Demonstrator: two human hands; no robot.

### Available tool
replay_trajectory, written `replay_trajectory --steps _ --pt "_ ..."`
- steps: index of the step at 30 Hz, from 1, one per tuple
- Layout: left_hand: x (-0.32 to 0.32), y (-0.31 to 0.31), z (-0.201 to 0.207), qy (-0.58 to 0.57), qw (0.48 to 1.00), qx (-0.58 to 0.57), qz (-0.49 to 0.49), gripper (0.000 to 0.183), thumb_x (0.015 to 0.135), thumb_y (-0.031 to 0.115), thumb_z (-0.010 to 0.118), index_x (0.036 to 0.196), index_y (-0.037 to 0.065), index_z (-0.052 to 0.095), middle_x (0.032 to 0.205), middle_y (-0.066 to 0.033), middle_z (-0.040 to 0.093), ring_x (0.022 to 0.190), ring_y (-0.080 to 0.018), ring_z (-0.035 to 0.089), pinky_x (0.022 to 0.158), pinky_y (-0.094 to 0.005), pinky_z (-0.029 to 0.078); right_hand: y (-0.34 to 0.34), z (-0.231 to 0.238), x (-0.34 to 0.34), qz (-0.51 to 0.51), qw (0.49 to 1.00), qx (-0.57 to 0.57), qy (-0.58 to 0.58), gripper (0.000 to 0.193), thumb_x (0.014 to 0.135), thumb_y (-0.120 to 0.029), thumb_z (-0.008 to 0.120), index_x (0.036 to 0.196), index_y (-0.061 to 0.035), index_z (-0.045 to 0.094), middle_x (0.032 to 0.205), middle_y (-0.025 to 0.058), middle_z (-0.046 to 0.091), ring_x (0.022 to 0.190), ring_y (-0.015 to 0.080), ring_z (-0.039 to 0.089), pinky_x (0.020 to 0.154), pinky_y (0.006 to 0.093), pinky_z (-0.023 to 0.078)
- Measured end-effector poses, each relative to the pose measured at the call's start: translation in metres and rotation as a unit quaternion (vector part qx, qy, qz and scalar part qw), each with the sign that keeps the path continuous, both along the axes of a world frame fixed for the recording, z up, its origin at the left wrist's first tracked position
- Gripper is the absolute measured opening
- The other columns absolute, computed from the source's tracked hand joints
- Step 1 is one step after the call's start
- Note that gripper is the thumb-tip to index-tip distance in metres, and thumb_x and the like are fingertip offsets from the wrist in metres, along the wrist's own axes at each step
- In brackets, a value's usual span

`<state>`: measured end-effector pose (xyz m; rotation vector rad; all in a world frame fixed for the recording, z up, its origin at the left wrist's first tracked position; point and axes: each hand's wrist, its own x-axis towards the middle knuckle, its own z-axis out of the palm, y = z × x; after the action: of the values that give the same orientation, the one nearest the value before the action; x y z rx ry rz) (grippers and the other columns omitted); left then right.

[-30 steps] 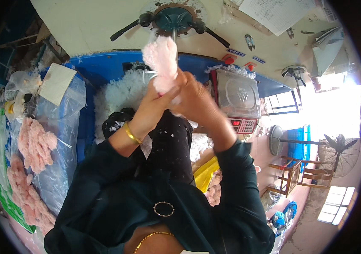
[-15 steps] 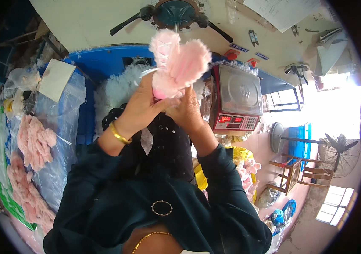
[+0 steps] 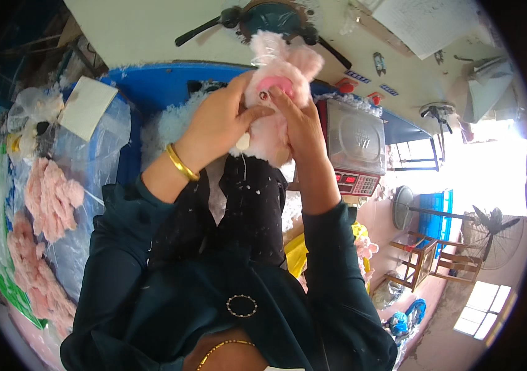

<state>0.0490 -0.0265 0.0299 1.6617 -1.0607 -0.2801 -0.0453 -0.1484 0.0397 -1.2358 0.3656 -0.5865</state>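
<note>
A pink plush rabbit [image 3: 268, 135] is held upright between both my hands, above my lap and in front of the filling machine. Its fluffy ears point away from me, and its bright pink muzzle faces up. My left hand [image 3: 229, 117] grips the toy's left side, the thumb lying across its front below the muzzle. From the right, my right hand [image 3: 299, 120] wraps round it, with the thumb pressed on the muzzle. A small pale tag hangs by the toy's lower edge. The fingers behind the plush are hidden.
A blue bin [image 3: 152, 73] with white stuffing [image 3: 174, 123] lies beyond my lap. Right of it stands a red scale [image 3: 355, 139]. Limp pink plush skins [image 3: 52, 198] rest on clear plastic at left. The filling machine's handle [image 3: 198, 31] juts over the pale table.
Both hands have moved slightly right with the plush rabbit and turned it, so its muzzle and body now show. My right thumb now lies on the muzzle.
</note>
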Motion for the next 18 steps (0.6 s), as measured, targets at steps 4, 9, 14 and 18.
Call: replay_trajectory --steps 4,9,14,18 --pt "-0.024 0.027 -0.011 -0.075 0.992 0.068 0.072 0.059 0.084 0.042 0.062 0.124 0.0 0.049 0.072 -0.0188 0.062 0.065 -0.036 0.062 0.058 -0.0417 0.049 0.008 -0.024 -0.032 0.017 0.914 -0.393 0.093 0.032 0.087 -0.01 0.061 0.116 0.0007 0.058 0.114 0.0135 0.059 0.106 0.0229 0.057 0.092 0.0353 0.045" --pt "-0.031 0.059 -0.021 -0.074 0.993 -0.065 0.068 0.051 0.081 0.038 0.066 0.118 0.005 0.055 0.092 -0.0159 0.063 0.08 -0.0343 0.062 0.071 -0.0425 0.049 0.042 -0.022 -0.042 -0.078 0.991 -0.092 0.06 0.044 0.085 -0.01 0.062 0.126 0.0027 0.049 0.118 0.0153 0.057 0.107 0.0237 0.057 0.092 0.0344 0.046" --pt "0.031 0.168 -0.079 -0.126 0.935 0.125 0.308 0.044 0.079 0.029 0.071 0.114 0.006 0.057 0.112 -0.0166 0.058 0.103 -0.0339 0.056 0.087 -0.0395 0.047 0.002 -0.047 -0.124 0.023 0.928 -0.333 0.166 0.067 0.082 -0.029 0.069 0.134 0.0026 0.039 0.124 0.0155 0.053 0.109 0.0274 0.056 0.095 0.0399 0.045" --pt "0.1 0.348 -0.117 -0.278 0.743 0.296 0.532 0.045 0.07 0.018 0.068 0.11 0.001 0.058 0.107 -0.0174 0.059 0.098 -0.035 0.057 0.082 -0.0417 0.048 -0.024 -0.019 -0.219 0.08 0.715 -0.352 0.599 0.056 0.079 -0.026 0.071 0.125 0.0 0.051 0.104 0.0184 0.065 0.101 0.022 0.061 0.088 0.0369 0.047"
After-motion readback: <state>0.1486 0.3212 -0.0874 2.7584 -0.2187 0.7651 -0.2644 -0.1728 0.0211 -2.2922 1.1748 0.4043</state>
